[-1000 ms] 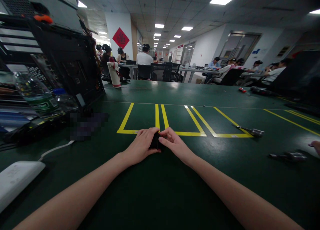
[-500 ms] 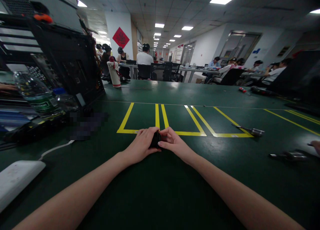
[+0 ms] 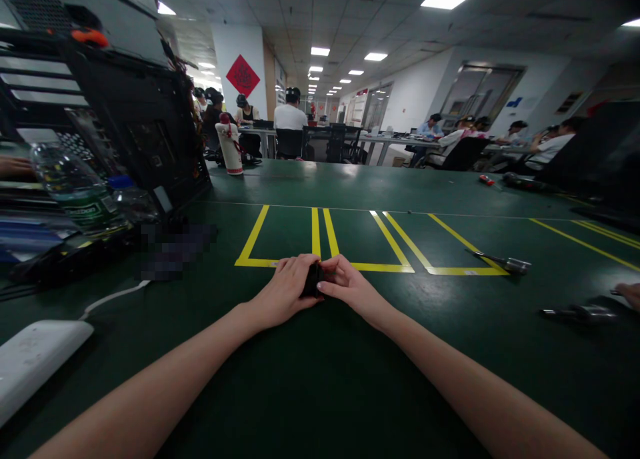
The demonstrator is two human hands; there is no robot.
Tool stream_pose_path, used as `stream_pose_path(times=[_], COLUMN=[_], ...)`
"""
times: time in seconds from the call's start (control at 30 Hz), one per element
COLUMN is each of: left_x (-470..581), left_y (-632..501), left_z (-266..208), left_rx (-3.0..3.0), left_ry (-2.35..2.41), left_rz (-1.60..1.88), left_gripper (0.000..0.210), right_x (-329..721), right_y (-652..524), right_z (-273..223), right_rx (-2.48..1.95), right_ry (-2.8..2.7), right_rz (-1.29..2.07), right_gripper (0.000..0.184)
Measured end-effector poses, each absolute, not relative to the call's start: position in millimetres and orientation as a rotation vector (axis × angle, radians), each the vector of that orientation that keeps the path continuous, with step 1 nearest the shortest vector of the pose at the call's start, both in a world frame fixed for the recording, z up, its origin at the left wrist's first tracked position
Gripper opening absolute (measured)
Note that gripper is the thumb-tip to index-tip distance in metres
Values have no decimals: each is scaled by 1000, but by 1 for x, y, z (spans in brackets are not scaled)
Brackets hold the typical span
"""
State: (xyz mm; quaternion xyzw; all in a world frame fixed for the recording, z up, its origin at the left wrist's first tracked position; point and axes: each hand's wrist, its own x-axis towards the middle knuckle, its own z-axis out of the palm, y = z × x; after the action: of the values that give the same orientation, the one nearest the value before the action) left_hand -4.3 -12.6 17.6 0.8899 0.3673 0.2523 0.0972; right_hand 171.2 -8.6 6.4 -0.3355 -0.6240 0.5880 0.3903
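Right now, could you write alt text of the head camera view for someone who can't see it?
A person's left hand holds a small black object while the right hand touches it, at a green table marked with yellow tape. Metal tools lie to the right.

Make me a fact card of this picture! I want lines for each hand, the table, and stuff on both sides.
Left hand: curled around a small black object
Right hand: at the object's right edge; exact grip unclear
Table: dark green, marked with yellow tape
Left side: white power strip, green-labelled bottle
Right side: metal-handled tool, another person's hand
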Motion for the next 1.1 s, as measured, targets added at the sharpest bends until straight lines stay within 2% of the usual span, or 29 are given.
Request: stream_pose_path(times=[0.2, 0.37, 0.57, 0.73, 0.93, 1.1], left_x=[-3, -4, -4, -4, -4, -4], left_y=[-16, -15, -15, -17, -16, -15], left_z=[24, 22, 22, 27, 25, 23], left_rx=[2635, 2629, 2628, 2629, 2612, 2628], left_ry=[1107, 1108, 1097, 1078, 1087, 1117], left_rz=[716, 706, 708, 720, 718, 712], left_gripper=[52, 53, 51, 51, 52, 52], right_x=[169, 170, 172, 170, 171, 172], right_y=[-10, -8, -8, -8, -7, -9], right_z=[7, 5, 7, 8, 6, 7], right_rx=[-829, -967, -835, -858, -954, -836], right_ry=[-1589, -1598, -1586, -1599, -1609, -1593], right_rz=[1442, 1407, 1530, 1434, 1404, 1494], right_gripper=[16, 25, 31, 16, 23, 25])
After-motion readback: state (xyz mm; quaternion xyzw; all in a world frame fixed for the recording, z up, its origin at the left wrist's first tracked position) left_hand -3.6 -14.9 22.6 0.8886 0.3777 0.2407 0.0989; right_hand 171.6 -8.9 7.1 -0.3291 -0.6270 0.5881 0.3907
